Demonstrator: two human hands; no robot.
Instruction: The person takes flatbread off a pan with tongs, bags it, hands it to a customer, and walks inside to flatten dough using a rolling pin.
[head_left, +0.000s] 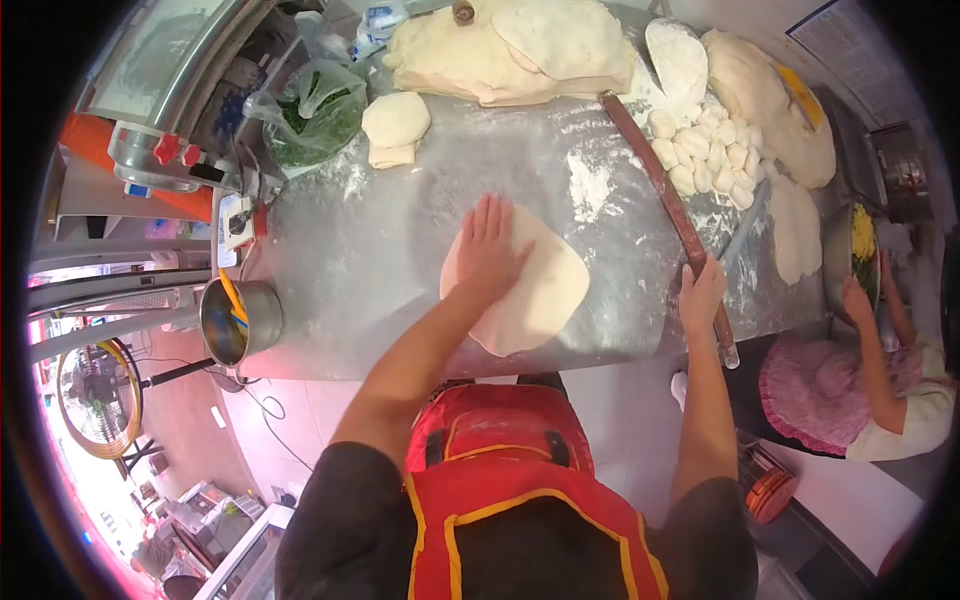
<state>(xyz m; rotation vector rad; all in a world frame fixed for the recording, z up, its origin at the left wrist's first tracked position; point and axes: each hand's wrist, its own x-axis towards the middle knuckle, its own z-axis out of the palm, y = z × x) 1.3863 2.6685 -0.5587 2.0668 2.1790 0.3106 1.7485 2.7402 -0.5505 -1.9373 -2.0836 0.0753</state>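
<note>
My left hand (489, 250) lies flat on a sheet of rolled dough (545, 285) near the front of the metal table (340, 250), its fingers stretched over the dough's upper left edge. To the right, my right hand (703, 292) is wrapped round the lower part of a long wooden rolling pin (652, 170), which slants up to the left. Beyond the pin's upper end lies a heap of small dough pieces (705, 150). White flour (590, 188) is scattered between the sheet and the pin.
Large dough slabs (510, 50) lie at the back, a small folded dough piece (396, 125) beside a bag of greens (312, 115). A metal pot (240, 320) stands at the left edge. At right, a co-worker (870, 380) holds a bowl (853, 255).
</note>
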